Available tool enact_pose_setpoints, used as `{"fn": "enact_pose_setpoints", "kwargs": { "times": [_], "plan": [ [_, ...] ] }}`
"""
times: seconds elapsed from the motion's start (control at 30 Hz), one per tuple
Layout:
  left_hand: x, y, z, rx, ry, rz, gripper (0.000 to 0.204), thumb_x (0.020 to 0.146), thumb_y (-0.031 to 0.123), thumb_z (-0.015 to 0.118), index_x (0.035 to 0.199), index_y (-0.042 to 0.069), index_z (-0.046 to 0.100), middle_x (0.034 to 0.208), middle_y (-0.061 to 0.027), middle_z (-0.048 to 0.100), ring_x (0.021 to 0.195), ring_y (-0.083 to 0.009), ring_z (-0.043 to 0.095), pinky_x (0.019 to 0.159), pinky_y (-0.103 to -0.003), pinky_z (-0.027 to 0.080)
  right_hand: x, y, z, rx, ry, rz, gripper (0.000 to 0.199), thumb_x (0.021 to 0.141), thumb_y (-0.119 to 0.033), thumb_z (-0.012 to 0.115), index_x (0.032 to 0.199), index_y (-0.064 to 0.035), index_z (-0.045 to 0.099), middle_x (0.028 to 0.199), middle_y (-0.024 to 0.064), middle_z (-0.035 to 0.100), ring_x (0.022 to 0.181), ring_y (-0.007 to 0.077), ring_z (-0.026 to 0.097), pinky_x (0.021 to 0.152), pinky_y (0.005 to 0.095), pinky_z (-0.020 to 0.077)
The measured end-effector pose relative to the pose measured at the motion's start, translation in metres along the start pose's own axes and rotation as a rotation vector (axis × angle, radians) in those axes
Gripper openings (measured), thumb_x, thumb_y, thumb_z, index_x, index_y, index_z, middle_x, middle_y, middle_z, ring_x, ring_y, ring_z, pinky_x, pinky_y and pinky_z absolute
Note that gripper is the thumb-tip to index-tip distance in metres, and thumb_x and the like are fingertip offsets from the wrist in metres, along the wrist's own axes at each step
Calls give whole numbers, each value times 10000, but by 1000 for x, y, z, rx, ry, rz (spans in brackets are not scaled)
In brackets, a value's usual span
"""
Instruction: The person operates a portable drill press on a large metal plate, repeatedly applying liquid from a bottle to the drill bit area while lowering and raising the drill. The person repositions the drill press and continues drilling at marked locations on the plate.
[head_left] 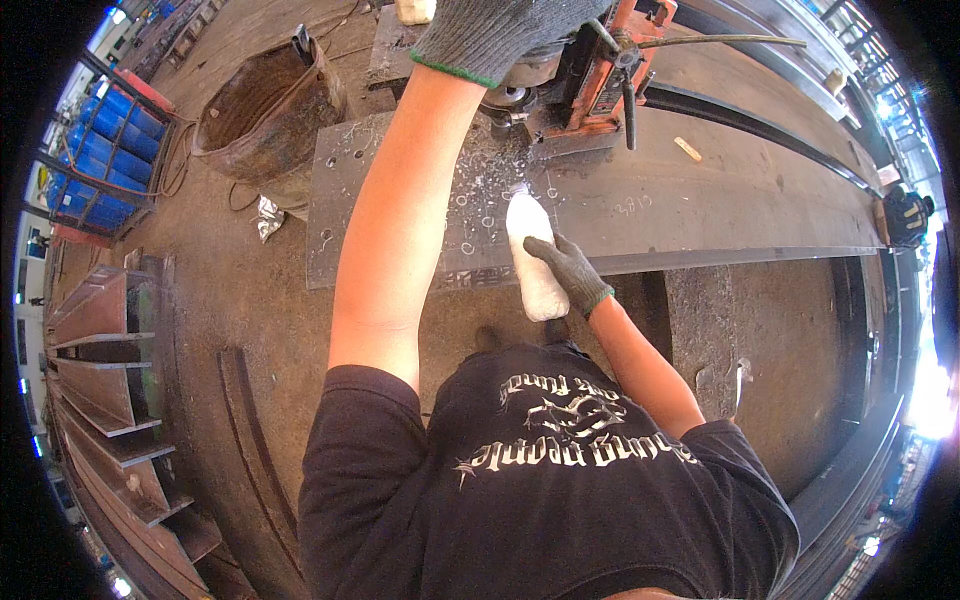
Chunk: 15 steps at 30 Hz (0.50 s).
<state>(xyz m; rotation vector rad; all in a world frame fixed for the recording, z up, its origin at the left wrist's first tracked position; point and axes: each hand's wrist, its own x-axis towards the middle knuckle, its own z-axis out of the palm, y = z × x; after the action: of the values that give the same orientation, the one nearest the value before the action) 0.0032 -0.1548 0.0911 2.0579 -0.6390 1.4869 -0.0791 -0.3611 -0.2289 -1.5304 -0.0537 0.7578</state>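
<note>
My right hand point(568, 272), in a dark glove, is closed round a white plastic bottle point(525, 222). The bottle's narrow end points away from me over the steel plate point(590, 200), near scattered metal chips point(490, 165). Stretched far forward, my gloved left hand point(505, 38) is at the orange drilling machine point(610, 85), over its dark motor part. The upper picture edge cuts off its fingers, so I cannot tell what they grip. Drilled holes and chalk circles mark the plate. Lever handles point(628, 60) stick out from the machine's side.
A rusty drum point(325, 95) stands left of the plate. Beyond it, blue cylinders point(115, 150) sit in a rack. Welded steel sections point(110, 370) lie at the left. A small tan strip point(688, 149) rests on the steel at right, and a crumpled silvery wrapper point(268, 218) lies near the drum.
</note>
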Motion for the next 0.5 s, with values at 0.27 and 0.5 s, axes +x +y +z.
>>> {"fn": "enact_pose_setpoints", "kwargs": {
  "times": [0.27,0.5],
  "plan": [
    [-3,0,-2,-8,-13,-8,570,1008,358,678,522,70,599,456,-98,520,400,-218,550,451,-382,417,-6,3,-1,-80,15,99,743,952,-470,753,1385,111,588,1219,145,713,1027,191,698,887,330,573],
    [-3,-1,-1,-4,13,-2,560,1005,359,684,532,67,617,467,-94,546,413,-216,572,460,-383,430,-14,-6,10,-71,57,112,654,965,-443,734,1328,91,629,1116,124,732,905,172,697,793,334,579]
  ]
}}
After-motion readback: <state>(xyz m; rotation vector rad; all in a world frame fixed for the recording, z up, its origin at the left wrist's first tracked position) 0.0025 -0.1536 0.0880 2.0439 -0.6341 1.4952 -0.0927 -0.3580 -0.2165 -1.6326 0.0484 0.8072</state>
